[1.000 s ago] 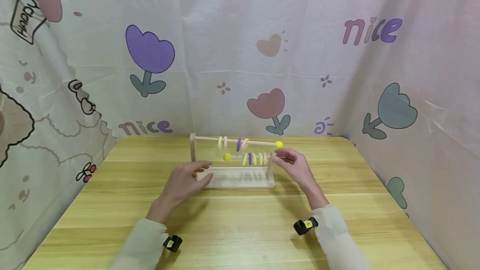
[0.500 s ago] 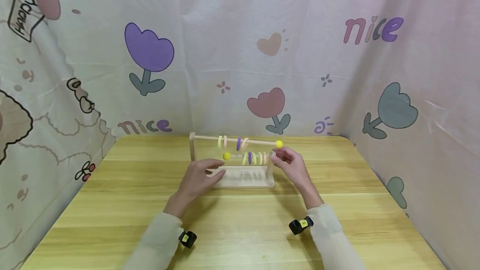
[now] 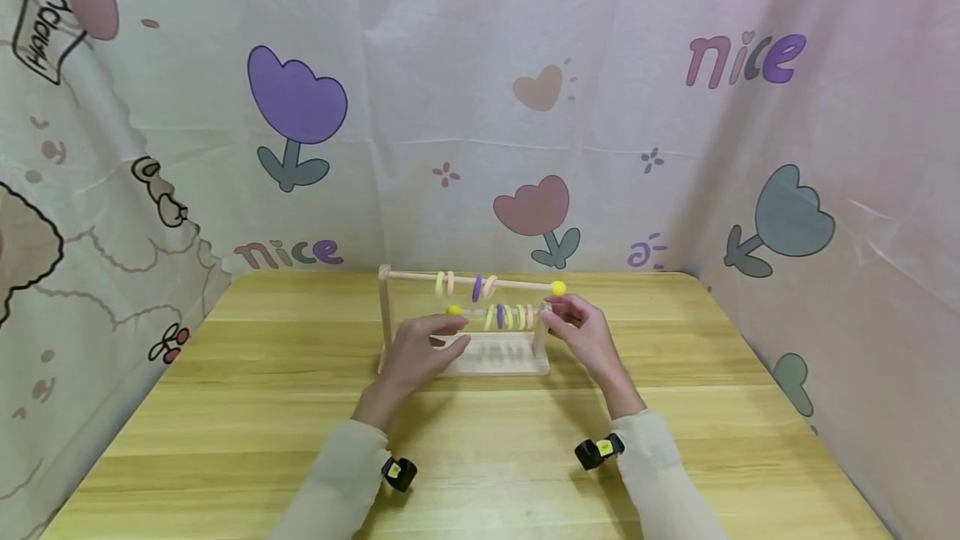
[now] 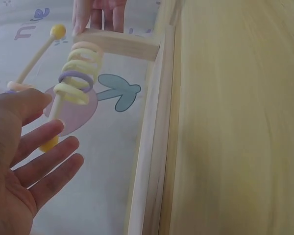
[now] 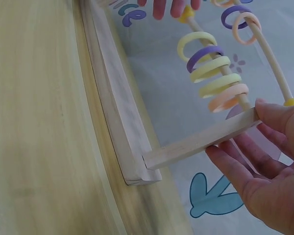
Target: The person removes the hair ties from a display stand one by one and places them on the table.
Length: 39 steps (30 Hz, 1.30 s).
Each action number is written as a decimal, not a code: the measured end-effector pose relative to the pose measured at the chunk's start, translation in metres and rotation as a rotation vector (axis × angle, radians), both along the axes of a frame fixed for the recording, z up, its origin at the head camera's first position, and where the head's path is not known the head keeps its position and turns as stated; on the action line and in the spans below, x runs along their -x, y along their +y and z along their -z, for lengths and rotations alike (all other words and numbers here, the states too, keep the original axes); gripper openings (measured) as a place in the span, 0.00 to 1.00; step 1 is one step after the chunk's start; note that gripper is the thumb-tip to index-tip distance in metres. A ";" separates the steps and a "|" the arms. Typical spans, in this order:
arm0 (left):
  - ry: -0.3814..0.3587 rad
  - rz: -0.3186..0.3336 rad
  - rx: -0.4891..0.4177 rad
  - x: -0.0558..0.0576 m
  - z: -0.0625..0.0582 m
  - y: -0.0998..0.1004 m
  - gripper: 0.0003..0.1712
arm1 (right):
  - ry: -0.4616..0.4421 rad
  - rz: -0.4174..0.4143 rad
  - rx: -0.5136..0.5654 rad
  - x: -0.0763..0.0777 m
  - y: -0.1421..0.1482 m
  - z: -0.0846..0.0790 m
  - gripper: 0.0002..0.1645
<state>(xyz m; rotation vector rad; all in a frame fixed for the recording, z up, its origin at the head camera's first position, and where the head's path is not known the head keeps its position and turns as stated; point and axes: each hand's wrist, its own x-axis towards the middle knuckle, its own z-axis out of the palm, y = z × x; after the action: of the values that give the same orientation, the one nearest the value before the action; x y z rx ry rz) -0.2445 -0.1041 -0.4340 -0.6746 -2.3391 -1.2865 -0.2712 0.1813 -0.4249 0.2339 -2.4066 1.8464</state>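
Observation:
A wooden ring stand has a flat base (image 3: pixel 495 366) and two rods pointing opposite ways. Its lower rod carries several pale yellow rings, a purple ring (image 5: pixel 206 51) and a peach ring (image 5: pixel 230 94), bunched toward the short post (image 5: pixel 201 139). My right hand (image 3: pixel 588 333) pinches the top of this post, thumb on its end and fingers beneath. My left hand (image 3: pixel 420 348) is beside the lower rod's free end, fingers spread and loosely bent; they partly cover the yellow ball (image 4: pixel 49 144) there. Above, the upper rod (image 3: pixel 517 283) holds yellow, peach and purple rings.
The stand rests on a wood-grain table (image 3: pixel 480 448). A taller post (image 3: pixel 386 307) rises at its left, and a yellow ball (image 3: pixel 558 288) tips the upper rod above my right hand. Behind hangs a printed curtain (image 3: pixel 420 90).
My left hand has moved right along the front of the stand to the lower rod's yellow ball. My right hand keeps its pinch on the short post. The rings have not moved.

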 end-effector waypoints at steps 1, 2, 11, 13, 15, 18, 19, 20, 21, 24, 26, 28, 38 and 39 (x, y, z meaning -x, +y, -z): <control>-0.002 0.009 -0.006 0.001 0.000 0.002 0.12 | -0.001 0.003 0.001 0.000 0.000 0.000 0.21; -0.004 0.018 -0.012 0.001 0.000 0.003 0.12 | -0.002 0.004 0.003 0.001 0.000 0.000 0.21; -0.017 0.039 -0.031 0.004 0.001 0.017 0.13 | 0.008 0.004 0.019 0.001 0.004 0.002 0.20; -0.003 0.040 -0.040 0.005 0.002 0.021 0.12 | 0.011 0.007 0.014 0.001 0.005 0.003 0.20; 0.013 0.038 -0.046 0.005 0.003 0.025 0.12 | 0.012 0.011 0.010 0.001 0.005 0.003 0.20; 0.035 0.029 -0.052 0.007 0.004 0.029 0.11 | 0.013 0.013 0.008 0.002 0.006 0.004 0.20; 0.039 0.025 -0.052 0.007 0.005 0.030 0.11 | 0.014 0.012 0.010 0.002 0.005 0.004 0.20; 0.041 0.021 -0.051 0.007 0.006 0.031 0.10 | 0.016 0.012 0.013 0.002 0.005 0.004 0.20; 0.047 0.017 -0.053 0.007 0.006 0.032 0.10 | 0.016 0.012 0.016 0.002 0.004 0.004 0.20; 0.041 0.003 -0.063 0.008 0.008 0.034 0.10 | 0.018 0.009 0.022 0.002 0.002 0.004 0.20; 0.028 -0.007 -0.071 0.008 0.009 0.037 0.10 | 0.014 0.011 0.025 0.002 0.002 0.004 0.20; 0.017 -0.017 -0.077 0.009 0.009 0.039 0.11 | 0.011 0.011 0.027 0.002 0.001 0.005 0.20; -0.007 -0.115 -0.076 0.009 0.008 0.053 0.10 | 0.016 0.019 0.032 0.001 0.001 0.003 0.20; -0.010 -0.128 -0.074 0.009 0.008 0.054 0.10 | 0.017 0.020 0.032 0.001 0.001 0.003 0.20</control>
<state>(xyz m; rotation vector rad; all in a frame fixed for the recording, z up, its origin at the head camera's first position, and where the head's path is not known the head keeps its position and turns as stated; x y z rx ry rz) -0.2535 -0.0505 -0.4423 -0.4878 -2.2895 -1.3144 -0.2718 0.1826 -0.4277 0.2209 -2.3576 1.8658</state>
